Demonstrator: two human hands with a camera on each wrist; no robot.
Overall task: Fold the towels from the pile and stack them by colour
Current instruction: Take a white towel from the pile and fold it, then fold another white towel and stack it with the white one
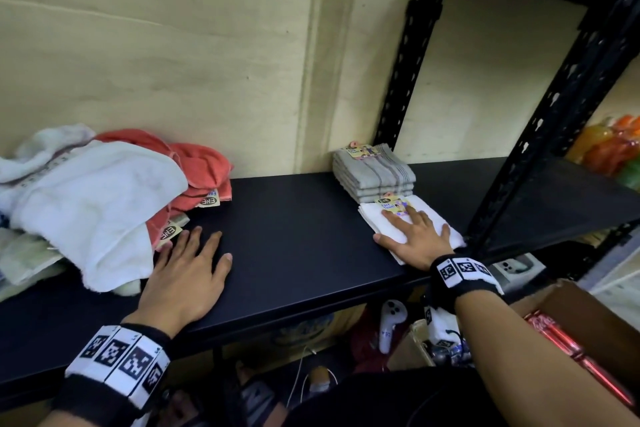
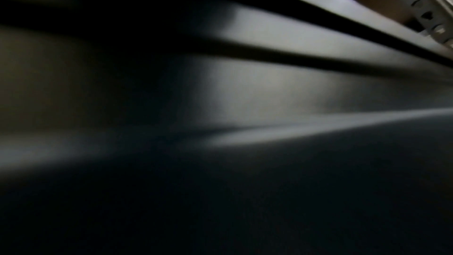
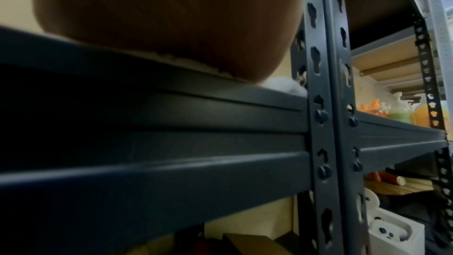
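Note:
On the dark shelf point(image 1: 294, 225), a loose pile lies at the left: white towels point(image 1: 90, 204) draped over red towels point(image 1: 204, 163). At the right back stands a stack of folded grey towels point(image 1: 375, 175). In front of it lies a folded white towel point(image 1: 379, 218) with a paper label. My right hand point(image 1: 414, 236) presses flat on this white towel, fingers spread. My left hand point(image 1: 187, 270) rests flat on the bare shelf, just right of the pile. In the right wrist view the palm covers the white towel point(image 3: 353, 84); the left wrist view is dark.
A black perforated upright point(image 1: 554, 121) stands right of the folded towels. Coloured bottles point(image 1: 613, 146) sit on the neighbouring shelf. Below the shelf are a white controller point(image 1: 389, 322), cables and a cardboard box point(image 1: 588, 319). A beige wall point(image 1: 173, 45) backs the shelf.

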